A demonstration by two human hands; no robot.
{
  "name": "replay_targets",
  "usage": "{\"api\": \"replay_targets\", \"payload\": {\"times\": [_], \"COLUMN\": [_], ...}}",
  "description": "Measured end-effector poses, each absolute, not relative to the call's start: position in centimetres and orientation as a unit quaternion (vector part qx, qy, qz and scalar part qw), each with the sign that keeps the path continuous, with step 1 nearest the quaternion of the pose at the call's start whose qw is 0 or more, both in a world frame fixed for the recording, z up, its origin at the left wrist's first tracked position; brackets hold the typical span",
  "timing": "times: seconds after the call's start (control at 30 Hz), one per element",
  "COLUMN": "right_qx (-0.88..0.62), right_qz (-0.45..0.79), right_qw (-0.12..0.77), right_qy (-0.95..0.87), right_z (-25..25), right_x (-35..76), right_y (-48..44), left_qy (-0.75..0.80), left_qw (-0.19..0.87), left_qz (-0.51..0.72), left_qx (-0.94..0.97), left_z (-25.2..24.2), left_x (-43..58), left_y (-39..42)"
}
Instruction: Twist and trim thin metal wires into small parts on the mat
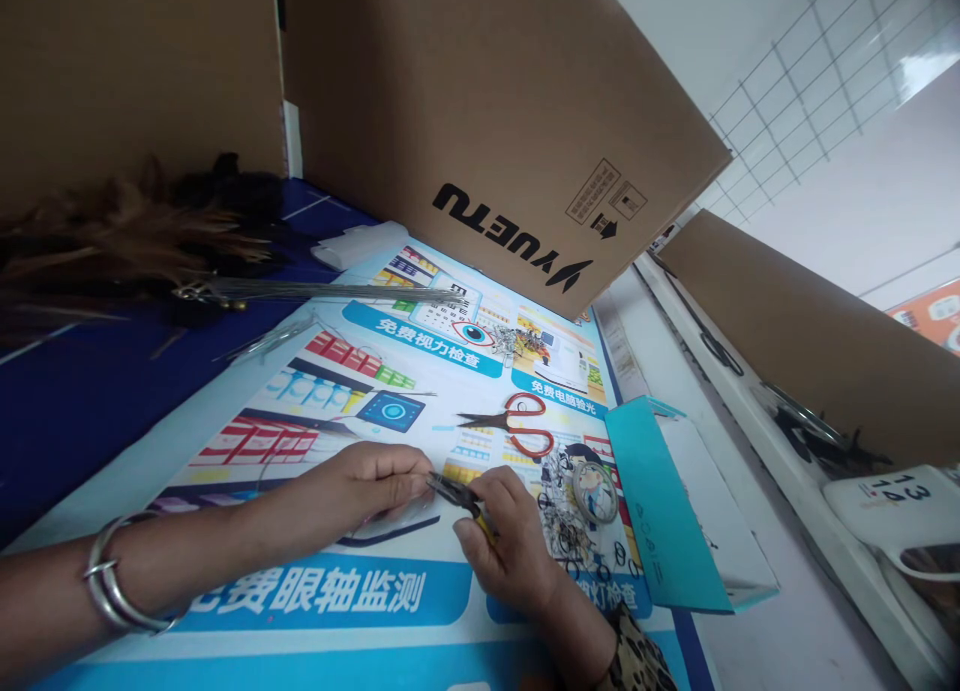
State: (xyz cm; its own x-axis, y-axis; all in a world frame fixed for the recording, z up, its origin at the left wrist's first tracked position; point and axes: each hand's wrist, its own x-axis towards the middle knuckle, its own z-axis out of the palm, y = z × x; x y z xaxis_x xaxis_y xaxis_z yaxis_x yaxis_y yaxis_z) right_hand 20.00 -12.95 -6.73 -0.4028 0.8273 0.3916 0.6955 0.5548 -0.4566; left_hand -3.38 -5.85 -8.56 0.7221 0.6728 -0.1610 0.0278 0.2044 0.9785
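My right hand (514, 541) is wrapped round a pair of pliers (454, 491) with dark jaws and a yellow handle. The jaws point left and meet the fingertips of my left hand (386, 481). That hand is closed in a pinch, and whatever small piece it holds is too fine to make out. Just beyond the pliers lie scissors (517, 426) with red handles, blades to the left. To the right of my right hand, small dark wire rings and bits (566, 526) are heaped beside a round roll (595, 493).
A printed poster sheet (375, 596) covers the tabletop. Thin metal wires (360, 291) and brown feathers (127, 231) lie at the far left. A large cardboard box (480, 101) stands behind, a turquoise box (667, 511) at right. A white mug (892, 516) sits further right.
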Motion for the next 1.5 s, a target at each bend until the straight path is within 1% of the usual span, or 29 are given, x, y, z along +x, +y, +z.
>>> {"api": "replay_targets", "payload": {"times": [0.2, 0.47, 0.67, 0.93, 1.17, 1.3, 1.4, 1.5], "right_qx": [-0.473, -0.469, -0.481, -0.487, -0.49, -0.489, -0.489, -0.498], "right_qz": [0.087, 0.059, 0.046, 0.018, -0.016, -0.016, -0.013, -0.002], "right_qw": [0.268, 0.273, 0.26, 0.261, 0.26, 0.258, 0.253, 0.25], "right_qy": [-0.835, -0.838, -0.836, -0.833, -0.832, -0.833, -0.835, -0.83], "right_z": [-6.5, -6.9, -6.9, -7.2, -7.4, -7.5, -7.7, -7.9], "right_x": [19.8, 20.0, 19.9, 19.9, 20.1, 20.1, 20.0, 20.1], "right_y": [-13.1, -13.1, -13.1, -13.0, -13.0, -12.9, -12.8, -12.7], "left_qy": [0.303, 0.306, 0.304, 0.286, 0.276, 0.249, 0.243, 0.297], "left_qw": [0.697, 0.685, 0.687, 0.747, 0.809, 0.832, 0.83, 0.788], "left_qz": [0.215, 0.216, 0.207, 0.21, 0.222, 0.218, 0.219, 0.233], "left_qx": [0.613, 0.625, 0.627, 0.562, 0.468, 0.446, 0.452, 0.486], "left_z": [-8.2, -7.5, -7.6, -9.2, -8.3, -8.2, -8.6, -9.0], "left_x": [-3.5, -3.5, -3.4, -3.0, -3.1, -3.2, -3.1, -3.1], "left_y": [-6.0, -6.2, -6.4, -6.2, -6.4, -6.4, -6.4, -6.3]}}
